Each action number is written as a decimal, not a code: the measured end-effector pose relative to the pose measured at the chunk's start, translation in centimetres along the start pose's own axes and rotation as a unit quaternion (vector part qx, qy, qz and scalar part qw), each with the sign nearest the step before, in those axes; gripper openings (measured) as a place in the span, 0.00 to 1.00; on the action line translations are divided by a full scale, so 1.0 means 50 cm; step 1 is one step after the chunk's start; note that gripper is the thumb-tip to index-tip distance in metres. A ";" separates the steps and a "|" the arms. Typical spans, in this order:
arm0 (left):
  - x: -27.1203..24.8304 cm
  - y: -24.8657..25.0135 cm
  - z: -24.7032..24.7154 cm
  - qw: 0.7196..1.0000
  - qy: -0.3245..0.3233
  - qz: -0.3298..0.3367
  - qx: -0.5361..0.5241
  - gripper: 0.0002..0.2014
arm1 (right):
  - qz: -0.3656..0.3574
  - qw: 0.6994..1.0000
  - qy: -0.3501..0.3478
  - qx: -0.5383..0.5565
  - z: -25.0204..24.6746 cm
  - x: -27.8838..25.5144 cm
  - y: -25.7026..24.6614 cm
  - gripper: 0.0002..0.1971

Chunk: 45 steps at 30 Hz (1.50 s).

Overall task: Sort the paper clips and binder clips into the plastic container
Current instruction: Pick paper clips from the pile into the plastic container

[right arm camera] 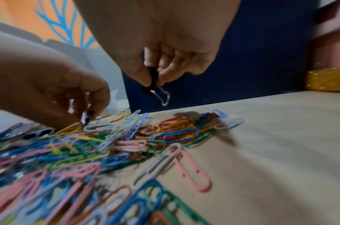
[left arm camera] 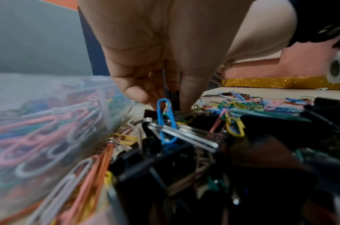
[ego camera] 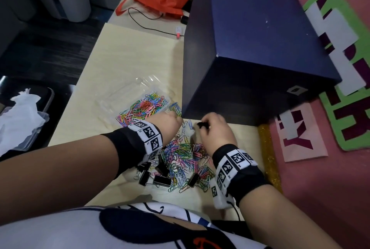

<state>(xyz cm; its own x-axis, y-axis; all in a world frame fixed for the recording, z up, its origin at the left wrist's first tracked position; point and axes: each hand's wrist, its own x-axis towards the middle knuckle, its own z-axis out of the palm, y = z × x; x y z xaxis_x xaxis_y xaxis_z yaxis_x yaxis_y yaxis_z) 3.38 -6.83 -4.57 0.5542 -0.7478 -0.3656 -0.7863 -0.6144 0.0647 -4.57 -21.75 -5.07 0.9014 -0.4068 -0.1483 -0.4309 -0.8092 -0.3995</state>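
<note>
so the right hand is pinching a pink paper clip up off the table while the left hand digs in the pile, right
Not quite: the right hand pinches a small black binder clip with a silver wire handle, not a pink paper clip, as the right wrist view shows. It is held above the table, and the left hand does reach into the pile.

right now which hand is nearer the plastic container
Left. The left hand sits at the container's near right corner, beside its clips. The right hand is farther right, pinching a binder clip.

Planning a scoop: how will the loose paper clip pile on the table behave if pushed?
The paper clip pile looks tangled, so clips would probably drag along in clumps. Binder clips mixed in would likely snag and come too. The smooth table should let them slide.
</note>
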 end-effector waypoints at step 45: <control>-0.101 -0.074 0.010 0.986 0.063 -0.074 -0.133 0.10 | -0.127 0.958 -0.225 -0.127 0.070 -0.036 -0.092 0.33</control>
<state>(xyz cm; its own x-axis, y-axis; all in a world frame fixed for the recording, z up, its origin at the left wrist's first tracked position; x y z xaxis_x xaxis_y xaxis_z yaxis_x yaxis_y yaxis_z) 3.37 -0.67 -3.42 0.7003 -0.6601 -0.2719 -0.6046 -0.7509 0.2659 -4.08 -15.84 -6.12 0.8810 -0.0052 -0.4731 -0.1396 -0.9583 -0.2493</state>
